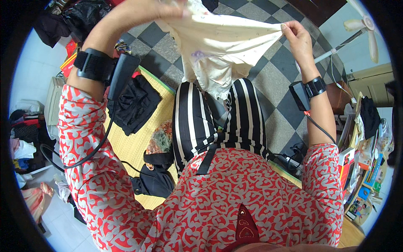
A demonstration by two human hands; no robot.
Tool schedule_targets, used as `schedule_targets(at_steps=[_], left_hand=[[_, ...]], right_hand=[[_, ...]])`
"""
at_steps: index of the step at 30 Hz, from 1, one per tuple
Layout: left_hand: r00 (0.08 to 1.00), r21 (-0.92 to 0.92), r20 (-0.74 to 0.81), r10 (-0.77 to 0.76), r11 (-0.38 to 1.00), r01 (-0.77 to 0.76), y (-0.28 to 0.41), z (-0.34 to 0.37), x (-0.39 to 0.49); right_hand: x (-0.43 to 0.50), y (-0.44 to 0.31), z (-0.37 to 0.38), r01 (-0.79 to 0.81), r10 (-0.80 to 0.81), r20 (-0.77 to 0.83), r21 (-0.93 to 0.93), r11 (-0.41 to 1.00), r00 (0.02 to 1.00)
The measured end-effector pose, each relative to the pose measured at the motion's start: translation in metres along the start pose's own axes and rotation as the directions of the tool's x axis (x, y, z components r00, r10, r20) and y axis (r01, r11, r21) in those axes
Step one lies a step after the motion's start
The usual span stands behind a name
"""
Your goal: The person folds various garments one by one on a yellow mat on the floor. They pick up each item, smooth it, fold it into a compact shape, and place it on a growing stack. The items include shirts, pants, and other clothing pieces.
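A cream garment [217,41] with small purple prints hangs stretched between my two hands, above my knees. My left hand [170,10], blurred at the top edge of the view, grips it near its upper left; the fingertips are hard to make out. Between thumb and bent fingers, my right hand [296,34] pinches the garment's upper right corner. The cloth's lower part drops in folds towards the gap between my legs in black-and-white striped trousers [248,110].
On the yellow woven mat [118,138] to my left lie folded black clothes [135,105], a patterned cloth [160,138] and a dark garment [156,179]. A white fan [366,23] stands at the upper right. Shelves with boxes [346,157] line the right side. Beyond lies checkered floor [280,91].
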State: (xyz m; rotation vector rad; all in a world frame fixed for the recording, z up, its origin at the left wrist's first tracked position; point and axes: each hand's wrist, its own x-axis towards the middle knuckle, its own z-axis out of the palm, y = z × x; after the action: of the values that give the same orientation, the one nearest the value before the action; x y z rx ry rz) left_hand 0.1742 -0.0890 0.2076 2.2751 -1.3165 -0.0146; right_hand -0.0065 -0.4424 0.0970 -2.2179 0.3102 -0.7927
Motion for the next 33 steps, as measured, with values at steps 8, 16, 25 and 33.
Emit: schedule_targets(at_steps=[8, 16, 25, 33], left_hand=[[0.995, 0.195, -0.057, -0.084, 0.976, 0.094, -0.051, 0.026, 0.013], [0.948, -0.387, -0.249, -0.196, 0.918, 0.088, -0.005, -0.019, -0.006], [0.992, -0.814, 0.123, -0.038, 0.567, 0.123, 0.041, -0.036, -0.199], [0.581, -0.422, 0.814, -0.025, 0.663, 0.619, 0.073, 0.033, -0.294]], right_hand=[[0.008, 0.004, 0.007, 0.049, -0.061, -0.071, -0.160, 0.986, 0.996], [0.032, -0.016, -0.018, 0.165, -0.164, -0.173, -0.005, 0.986, 0.971], [-0.072, -0.114, -0.066, -0.024, -0.171, 0.254, 0.619, 0.785, 0.952], [-0.157, -0.124, -0.010, -0.403, -0.365, 0.907, 0.259, 0.878, -0.212]])
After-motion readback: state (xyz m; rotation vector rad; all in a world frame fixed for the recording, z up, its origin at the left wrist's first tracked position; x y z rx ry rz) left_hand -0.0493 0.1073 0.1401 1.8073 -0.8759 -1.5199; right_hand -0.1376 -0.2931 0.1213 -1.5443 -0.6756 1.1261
